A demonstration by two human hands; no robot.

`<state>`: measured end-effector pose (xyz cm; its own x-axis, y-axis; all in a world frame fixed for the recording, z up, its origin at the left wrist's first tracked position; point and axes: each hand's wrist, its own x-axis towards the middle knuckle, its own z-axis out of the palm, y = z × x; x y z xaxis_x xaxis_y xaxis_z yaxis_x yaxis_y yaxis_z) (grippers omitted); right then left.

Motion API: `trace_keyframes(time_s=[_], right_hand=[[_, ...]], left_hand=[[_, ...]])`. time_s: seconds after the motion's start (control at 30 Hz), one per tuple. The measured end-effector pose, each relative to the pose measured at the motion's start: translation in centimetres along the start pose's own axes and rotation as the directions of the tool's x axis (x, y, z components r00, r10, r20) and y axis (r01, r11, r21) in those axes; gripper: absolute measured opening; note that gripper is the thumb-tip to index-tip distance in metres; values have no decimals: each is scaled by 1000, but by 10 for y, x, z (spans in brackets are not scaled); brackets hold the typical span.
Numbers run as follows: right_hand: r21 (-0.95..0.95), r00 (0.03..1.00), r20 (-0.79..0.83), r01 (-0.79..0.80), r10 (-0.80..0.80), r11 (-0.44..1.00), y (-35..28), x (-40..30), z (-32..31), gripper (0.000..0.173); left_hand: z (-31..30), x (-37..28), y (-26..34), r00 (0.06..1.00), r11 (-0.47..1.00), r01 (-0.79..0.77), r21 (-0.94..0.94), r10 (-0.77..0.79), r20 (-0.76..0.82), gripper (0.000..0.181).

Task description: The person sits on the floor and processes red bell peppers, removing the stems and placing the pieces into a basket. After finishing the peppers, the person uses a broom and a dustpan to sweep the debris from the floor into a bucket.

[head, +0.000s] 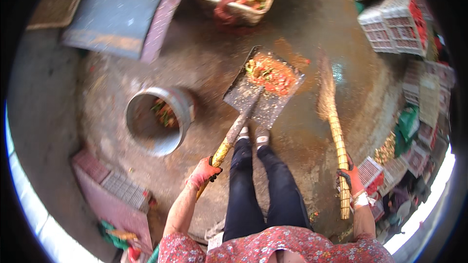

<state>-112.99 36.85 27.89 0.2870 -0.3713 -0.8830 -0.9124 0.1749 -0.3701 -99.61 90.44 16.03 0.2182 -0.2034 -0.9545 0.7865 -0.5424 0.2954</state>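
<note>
My left hand (204, 172), in an orange glove with dark fingers, is closed around the handle of a flat shovel (241, 96). Red and green chopped vegetable scraps (272, 75) with pale seeds lie on its blade, above my feet in the view. My right hand (351, 179), gloved alike and with a white wrap at the wrist, grips the bound handle of a straw broom (331, 106). The broom's bristles, somewhat blurred, point away from me, right of the shovel. Left of the shovel is a grey bucket (186, 107) with scraps inside.
A large basket (268, 9) of cut vegetables stands ahead, beside a blue sloping panel (120, 11). Plastic crates (393, 25), some with red contents, line the right side. More crates (126, 190) sit at lower left. The concrete floor (204, 69) looks wet. People are at the lower right.
</note>
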Motion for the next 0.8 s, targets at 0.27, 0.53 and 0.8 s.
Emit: trace_keyframes(time_s=[0.27,0.53,0.8], right_hand=[[-106,995,100,37,-26,994,61,0,-4,77],[-59,998,67,2,2,998,79,-17,41,74],[-79,994,75,89,-83,993,115,-3,119,78]], left_hand=[[-103,-191,-89,991,996,83,-46,-87,-102,26],[-186,-317,-189,872,997,50,-63,-74,-483,29],[-177,-300,-233,541,706,479,521,229,-809,47]])
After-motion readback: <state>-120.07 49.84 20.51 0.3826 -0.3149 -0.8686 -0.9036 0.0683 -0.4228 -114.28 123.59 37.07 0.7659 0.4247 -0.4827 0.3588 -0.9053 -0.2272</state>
